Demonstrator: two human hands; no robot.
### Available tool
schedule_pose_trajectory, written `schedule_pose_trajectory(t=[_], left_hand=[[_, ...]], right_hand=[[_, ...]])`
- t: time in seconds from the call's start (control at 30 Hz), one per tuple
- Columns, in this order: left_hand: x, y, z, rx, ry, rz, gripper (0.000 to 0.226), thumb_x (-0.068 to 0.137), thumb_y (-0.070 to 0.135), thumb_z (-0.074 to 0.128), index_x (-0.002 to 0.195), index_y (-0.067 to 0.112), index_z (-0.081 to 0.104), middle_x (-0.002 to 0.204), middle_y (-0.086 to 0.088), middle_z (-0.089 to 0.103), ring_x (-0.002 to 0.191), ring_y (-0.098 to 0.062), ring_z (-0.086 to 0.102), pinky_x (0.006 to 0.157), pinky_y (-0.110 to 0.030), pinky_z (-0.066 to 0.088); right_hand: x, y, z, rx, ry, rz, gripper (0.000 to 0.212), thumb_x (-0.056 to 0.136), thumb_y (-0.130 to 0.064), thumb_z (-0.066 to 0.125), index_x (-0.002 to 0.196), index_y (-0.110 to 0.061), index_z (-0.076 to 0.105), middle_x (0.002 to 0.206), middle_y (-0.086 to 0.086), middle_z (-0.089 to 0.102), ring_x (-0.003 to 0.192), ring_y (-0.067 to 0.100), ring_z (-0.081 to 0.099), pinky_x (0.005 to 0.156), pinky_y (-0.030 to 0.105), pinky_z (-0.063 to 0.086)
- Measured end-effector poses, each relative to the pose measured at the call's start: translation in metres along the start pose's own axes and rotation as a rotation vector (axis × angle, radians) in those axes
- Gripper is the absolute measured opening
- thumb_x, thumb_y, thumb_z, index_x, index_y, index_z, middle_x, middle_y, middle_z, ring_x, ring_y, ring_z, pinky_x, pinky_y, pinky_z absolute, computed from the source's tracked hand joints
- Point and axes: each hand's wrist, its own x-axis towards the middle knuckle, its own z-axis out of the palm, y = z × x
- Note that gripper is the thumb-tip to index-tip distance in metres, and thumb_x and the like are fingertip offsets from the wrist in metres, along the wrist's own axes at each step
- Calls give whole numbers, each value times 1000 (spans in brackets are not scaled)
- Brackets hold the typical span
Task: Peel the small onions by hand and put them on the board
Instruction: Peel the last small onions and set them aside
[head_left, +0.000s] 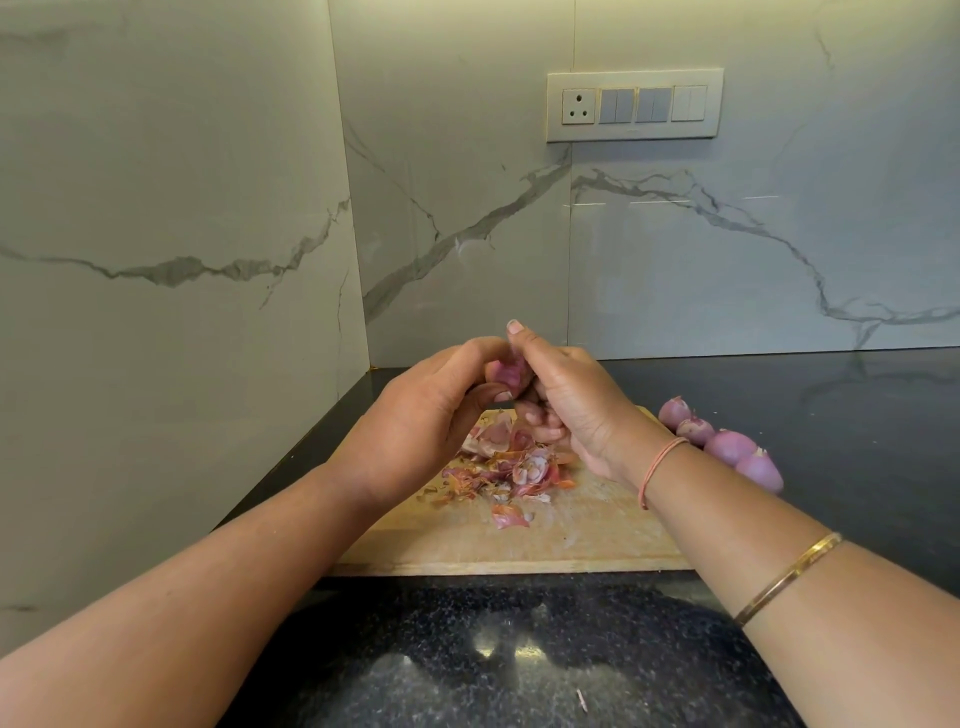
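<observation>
Both hands meet above the wooden board (519, 545). My left hand (421, 415) and my right hand (566, 400) together pinch one small purple onion (506, 373), which shows only partly between the fingertips. Under the hands a heap of pink and orange onion skins (511, 470) lies on the board. Several peeled purple onions (727, 447) lie in a row to the right of my right wrist, near the board's right side; my arm hides what they rest on.
The board lies on a dark speckled counter (519, 649) in a corner of marble-look walls. A switch panel with a socket (634, 104) hangs on the back wall. A tiny skin scrap (582, 699) lies on the counter near the front.
</observation>
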Motion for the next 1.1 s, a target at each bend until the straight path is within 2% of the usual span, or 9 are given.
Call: schedule_pose_trajectory(t=[0.1, 0.23, 0.33, 0.43, 0.77, 0.87, 0.97, 1.03, 1.1], left_hand=[[0, -2, 1, 18, -5, -2, 23, 96, 22, 49, 115, 30, 38, 83, 32, 46, 81, 14, 49, 69, -4, 37], [-1, -2, 1, 30, 13, 19, 10, 96, 23, 44, 105, 25, 42, 90, 21, 48, 81, 5, 48, 68, -6, 39], [-1, -2, 1, -31, 0, -28, 19, 96, 30, 49, 109, 27, 36, 80, 22, 48, 75, 4, 53, 64, -10, 42], [-1, 0, -1, -73, -43, -53, 42, 87, 52, 52, 113, 28, 29, 83, 19, 52, 73, -8, 57, 64, -25, 50], [-2, 2, 0, -67, -86, -60, 22, 88, 43, 41, 101, 31, 28, 84, 14, 50, 77, -12, 56, 70, -38, 53], [-2, -1, 0, -52, -90, -51, 21, 89, 43, 41, 99, 30, 29, 81, 15, 49, 74, -11, 53, 66, -34, 51], [-3, -4, 2, -10, -64, -30, 19, 95, 37, 43, 93, 21, 34, 76, 17, 45, 71, -7, 48, 59, -17, 40], [-3, -3, 3, 17, -37, -37, 20, 96, 34, 44, 89, 18, 36, 73, 15, 44, 68, -8, 44, 55, -18, 35], [-2, -2, 3, 5, -17, -66, 22, 95, 38, 44, 90, 20, 33, 71, 14, 44, 64, -10, 45, 53, -20, 37]], right_hand=[[1, 2, 1, -13, 35, 15, 37, 94, -47, 48, 71, -21, 60, 65, 3, 55, 37, 6, 35, 35, 14, 22], [1, 1, 1, 15, 65, -1, 47, 94, -46, 51, 55, -22, 60, 62, 3, 53, 35, 7, 35, 35, 13, 22], [1, 0, 0, 16, 65, -8, 42, 93, -47, 51, 64, -19, 61, 59, 4, 54, 35, 7, 38, 34, 13, 24], [1, 1, 0, -27, 83, 0, 45, 91, -51, 52, 63, -17, 59, 52, 5, 51, 36, 9, 41, 34, 14, 27], [3, 2, 1, -142, 102, -27, 45, 87, -51, 58, 70, -9, 58, 47, 3, 42, 35, 9, 35, 34, 16, 24], [4, 3, 1, -161, 107, -30, 45, 87, -52, 59, 79, -8, 59, 44, 1, 41, 34, 8, 34, 34, 16, 24], [4, 2, 1, -81, 106, 0, 48, 88, -50, 57, 83, -3, 65, 57, 9, 44, 34, 8, 34, 33, 14, 23], [4, 0, 0, -16, 100, 23, 50, 89, -50, 56, 90, -1, 67, 64, 13, 45, 32, 8, 34, 33, 13, 21], [4, 0, 0, -15, 99, 18, 45, 88, -50, 57, 82, -6, 64, 64, 13, 44, 30, 7, 34, 32, 12, 21]])
